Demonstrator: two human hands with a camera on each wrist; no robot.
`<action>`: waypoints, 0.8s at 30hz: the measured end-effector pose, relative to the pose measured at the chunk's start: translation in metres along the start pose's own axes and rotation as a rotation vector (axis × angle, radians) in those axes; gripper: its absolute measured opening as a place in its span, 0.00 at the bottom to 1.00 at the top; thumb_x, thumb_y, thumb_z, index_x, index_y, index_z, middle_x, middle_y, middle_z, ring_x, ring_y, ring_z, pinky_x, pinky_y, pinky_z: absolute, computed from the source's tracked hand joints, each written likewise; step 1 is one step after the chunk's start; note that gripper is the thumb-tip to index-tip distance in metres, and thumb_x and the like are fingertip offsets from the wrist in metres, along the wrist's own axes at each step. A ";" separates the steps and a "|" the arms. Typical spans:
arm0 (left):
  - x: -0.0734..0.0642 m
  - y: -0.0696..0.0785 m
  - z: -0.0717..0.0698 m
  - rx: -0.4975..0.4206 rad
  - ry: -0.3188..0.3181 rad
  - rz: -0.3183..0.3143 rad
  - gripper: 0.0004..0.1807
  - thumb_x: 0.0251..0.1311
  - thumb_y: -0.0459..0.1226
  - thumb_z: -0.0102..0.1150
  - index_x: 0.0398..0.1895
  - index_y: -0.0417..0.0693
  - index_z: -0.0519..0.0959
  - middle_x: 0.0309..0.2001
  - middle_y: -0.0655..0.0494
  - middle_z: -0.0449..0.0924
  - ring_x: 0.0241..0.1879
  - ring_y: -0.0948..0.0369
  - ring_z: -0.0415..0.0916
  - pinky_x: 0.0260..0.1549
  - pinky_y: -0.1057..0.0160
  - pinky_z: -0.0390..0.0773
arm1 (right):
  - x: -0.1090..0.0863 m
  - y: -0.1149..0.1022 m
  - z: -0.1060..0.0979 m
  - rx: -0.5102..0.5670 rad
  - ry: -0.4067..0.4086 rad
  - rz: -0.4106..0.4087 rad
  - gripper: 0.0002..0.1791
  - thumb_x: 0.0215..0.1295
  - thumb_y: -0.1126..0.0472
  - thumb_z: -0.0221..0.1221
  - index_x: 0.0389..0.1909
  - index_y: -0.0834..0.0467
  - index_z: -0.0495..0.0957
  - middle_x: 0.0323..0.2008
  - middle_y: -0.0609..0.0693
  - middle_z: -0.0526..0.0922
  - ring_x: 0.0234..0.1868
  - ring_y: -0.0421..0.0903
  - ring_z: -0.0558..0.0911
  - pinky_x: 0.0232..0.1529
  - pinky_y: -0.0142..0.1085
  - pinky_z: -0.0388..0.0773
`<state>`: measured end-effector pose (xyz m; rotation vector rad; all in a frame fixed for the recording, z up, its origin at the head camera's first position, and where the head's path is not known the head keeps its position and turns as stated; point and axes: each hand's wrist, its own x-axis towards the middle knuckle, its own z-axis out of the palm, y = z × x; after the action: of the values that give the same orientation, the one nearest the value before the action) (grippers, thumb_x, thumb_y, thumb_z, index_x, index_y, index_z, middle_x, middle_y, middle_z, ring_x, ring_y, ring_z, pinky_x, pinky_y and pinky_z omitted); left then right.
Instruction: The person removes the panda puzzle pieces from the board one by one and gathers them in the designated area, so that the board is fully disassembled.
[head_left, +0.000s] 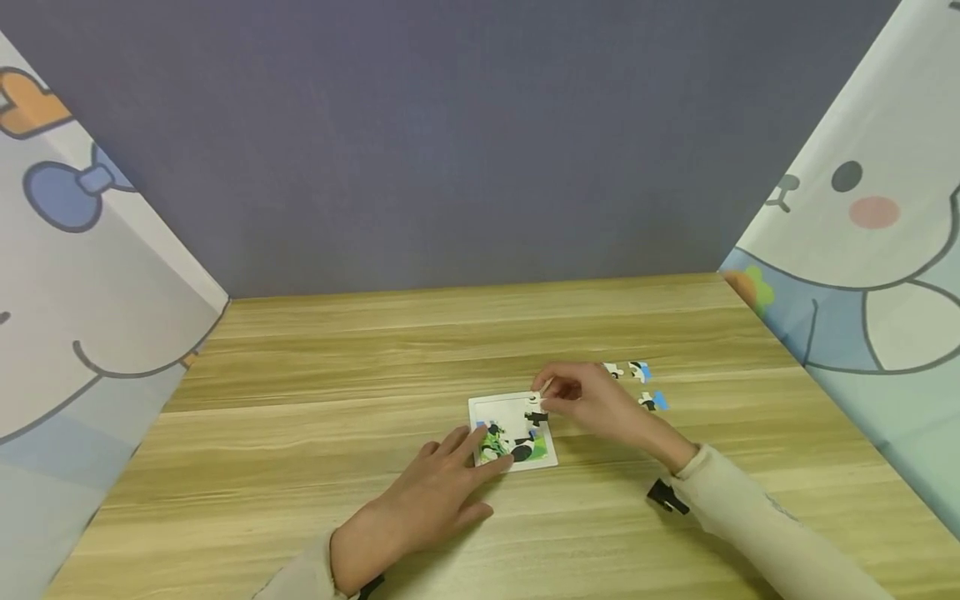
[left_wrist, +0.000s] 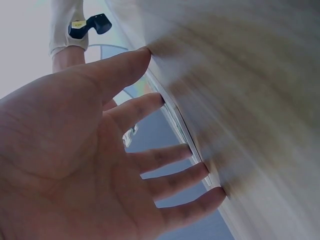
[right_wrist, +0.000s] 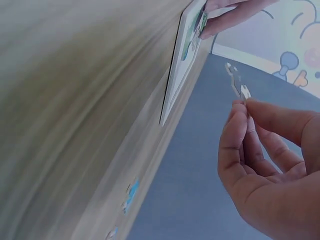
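A grey wall (head_left: 480, 142) backs the wood-grain worktop (head_left: 315, 375) at twelve o'clock, left hand (head_left: 431, 490) resting outstretched on a puzzle tray (head_left: 501, 412), right hand (head_left: 596, 404) pinching a piece (right_wrist: 236, 81).

Puzzle tray (head_left: 502, 414) is rimmed white, printed green and black. Held piece (head_left: 536, 418) is patterned black-and-white. Loose pieces (head_left: 653, 401), 2-3 o'clock of tray, are marked white, black, blue. Table (head_left: 300, 400) is streaked yellow-brown.

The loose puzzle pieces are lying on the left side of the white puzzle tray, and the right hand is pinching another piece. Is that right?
Not quite: the loose puzzle pieces lie right of the white puzzle tray, as the head view shows. The right hand is pinching another piece.
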<state>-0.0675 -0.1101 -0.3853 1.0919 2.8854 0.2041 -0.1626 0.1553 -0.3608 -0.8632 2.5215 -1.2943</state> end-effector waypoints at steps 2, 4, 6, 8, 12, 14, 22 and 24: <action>0.001 0.000 0.000 -0.006 -0.005 0.001 0.32 0.67 0.54 0.58 0.73 0.67 0.66 0.73 0.42 0.60 0.70 0.44 0.61 0.54 0.43 0.74 | -0.003 0.004 -0.004 0.027 0.006 0.004 0.09 0.64 0.69 0.64 0.43 0.56 0.83 0.31 0.47 0.85 0.33 0.52 0.84 0.34 0.35 0.80; 0.001 0.000 0.000 -0.012 -0.005 0.002 0.32 0.67 0.54 0.58 0.73 0.67 0.66 0.73 0.42 0.60 0.70 0.44 0.61 0.54 0.43 0.73 | -0.006 0.009 -0.008 0.055 0.017 0.015 0.08 0.63 0.68 0.65 0.43 0.56 0.84 0.31 0.48 0.85 0.33 0.49 0.84 0.33 0.34 0.80; 0.001 0.000 0.000 -0.020 -0.005 0.003 0.32 0.67 0.53 0.59 0.73 0.67 0.66 0.73 0.42 0.61 0.70 0.44 0.61 0.54 0.42 0.73 | -0.008 0.013 -0.013 0.075 0.034 0.029 0.08 0.63 0.67 0.66 0.43 0.57 0.85 0.31 0.48 0.85 0.33 0.48 0.84 0.34 0.34 0.80; 0.000 0.000 0.000 -0.023 -0.003 0.001 0.32 0.66 0.53 0.59 0.73 0.66 0.67 0.73 0.41 0.61 0.70 0.44 0.61 0.53 0.42 0.74 | -0.009 0.016 -0.019 0.084 0.051 0.044 0.08 0.63 0.67 0.66 0.43 0.58 0.85 0.32 0.49 0.85 0.33 0.48 0.84 0.34 0.34 0.80; -0.002 -0.002 0.000 -0.016 0.002 -0.004 0.32 0.66 0.53 0.60 0.73 0.66 0.67 0.72 0.41 0.62 0.69 0.45 0.62 0.52 0.42 0.74 | -0.011 0.021 -0.031 0.065 0.086 0.072 0.09 0.63 0.67 0.67 0.44 0.60 0.85 0.32 0.50 0.85 0.34 0.49 0.84 0.35 0.34 0.80; -0.002 -0.002 -0.001 -0.012 0.005 -0.004 0.32 0.66 0.53 0.60 0.73 0.66 0.67 0.72 0.42 0.62 0.69 0.45 0.62 0.53 0.43 0.74 | -0.014 0.024 -0.038 0.046 0.098 0.090 0.09 0.63 0.67 0.66 0.43 0.59 0.85 0.32 0.51 0.85 0.34 0.50 0.84 0.35 0.34 0.80; 0.000 0.000 -0.001 -0.007 0.012 0.001 0.32 0.66 0.53 0.59 0.73 0.66 0.67 0.72 0.41 0.62 0.69 0.45 0.62 0.53 0.44 0.74 | -0.024 0.041 -0.069 -0.037 0.121 0.167 0.09 0.65 0.66 0.65 0.45 0.59 0.83 0.33 0.52 0.86 0.36 0.56 0.84 0.33 0.37 0.79; 0.000 0.000 0.000 0.001 0.012 0.002 0.32 0.66 0.54 0.59 0.73 0.66 0.67 0.72 0.41 0.62 0.69 0.44 0.63 0.53 0.44 0.74 | -0.025 0.045 -0.075 -0.040 0.121 0.178 0.10 0.65 0.65 0.65 0.46 0.60 0.83 0.33 0.53 0.86 0.36 0.56 0.84 0.33 0.37 0.79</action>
<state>-0.0676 -0.1102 -0.3849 1.0978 2.8950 0.2103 -0.1912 0.2412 -0.3536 -0.5682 2.6548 -1.2787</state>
